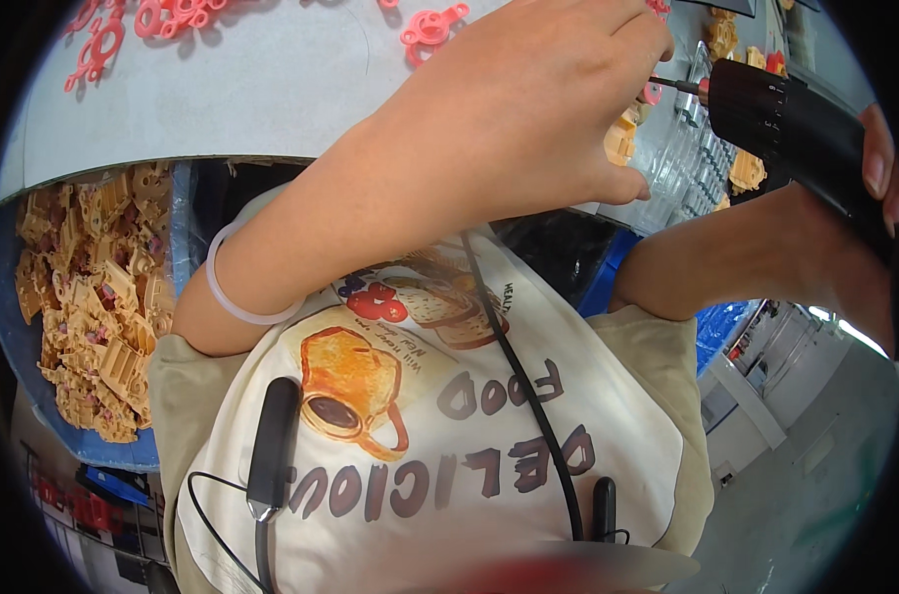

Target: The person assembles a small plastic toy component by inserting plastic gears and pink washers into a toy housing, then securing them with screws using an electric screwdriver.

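Note:
My left hand [578, 109] reaches across to the right over the white table, fingers curled round a tan plastic part [620, 139]. Most of that part is hidden by the hand. A small pink piece [652, 93] shows beside the fingers. In my right hand [877, 163] is a black electric screwdriver [791, 119], held level and pointing left. Its thin bit ends close to my left fingers, by the pink piece; whether the tip touches a screw cannot be seen.
Pink plastic parts [429, 35] lie on the white table [261, 99]. A clear plastic tray [672, 158] with rows of small metal pieces stands near the screwdriver, with tan parts [746, 170] beside it. At left, a blue-lined bin [93, 450] holds many tan parts. A cable [514, 346] hangs over my apron.

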{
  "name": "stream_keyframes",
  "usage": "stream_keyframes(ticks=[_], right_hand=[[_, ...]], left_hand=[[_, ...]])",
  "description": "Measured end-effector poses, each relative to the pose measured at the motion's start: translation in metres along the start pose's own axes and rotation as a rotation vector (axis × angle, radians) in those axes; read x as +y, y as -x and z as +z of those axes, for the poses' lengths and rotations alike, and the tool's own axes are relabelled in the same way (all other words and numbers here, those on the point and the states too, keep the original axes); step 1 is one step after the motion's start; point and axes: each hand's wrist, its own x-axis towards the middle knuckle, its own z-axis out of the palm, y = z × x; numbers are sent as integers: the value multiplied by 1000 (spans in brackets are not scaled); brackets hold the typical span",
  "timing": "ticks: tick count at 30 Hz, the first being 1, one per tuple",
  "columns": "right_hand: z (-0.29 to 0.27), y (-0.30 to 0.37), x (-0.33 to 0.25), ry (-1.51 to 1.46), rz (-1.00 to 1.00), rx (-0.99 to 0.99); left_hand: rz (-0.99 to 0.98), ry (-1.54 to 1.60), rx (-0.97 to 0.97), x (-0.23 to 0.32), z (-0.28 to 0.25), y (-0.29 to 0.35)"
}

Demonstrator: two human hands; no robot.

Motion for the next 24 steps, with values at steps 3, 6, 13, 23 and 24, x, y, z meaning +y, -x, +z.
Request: stream_keyframes(ticks=[3, 6, 13, 23, 24], right_hand=[[-25, 1, -11, -3, 2, -4], [-56, -8, -6, 1, -1, -6], [-32, 4, 5, 0, -18, -8], [-97, -7, 2, 25, -36, -13], [-94, -9, 5, 24, -38, -16]], left_hand=[[27, -54, 23, -2, 3, 1], [24, -92, 20, -2, 4, 3], [135, -147, 76, -9, 10, 7], [-114, -82, -94, 10, -3, -4], [-106, -84, -90, 11, -3, -4]])
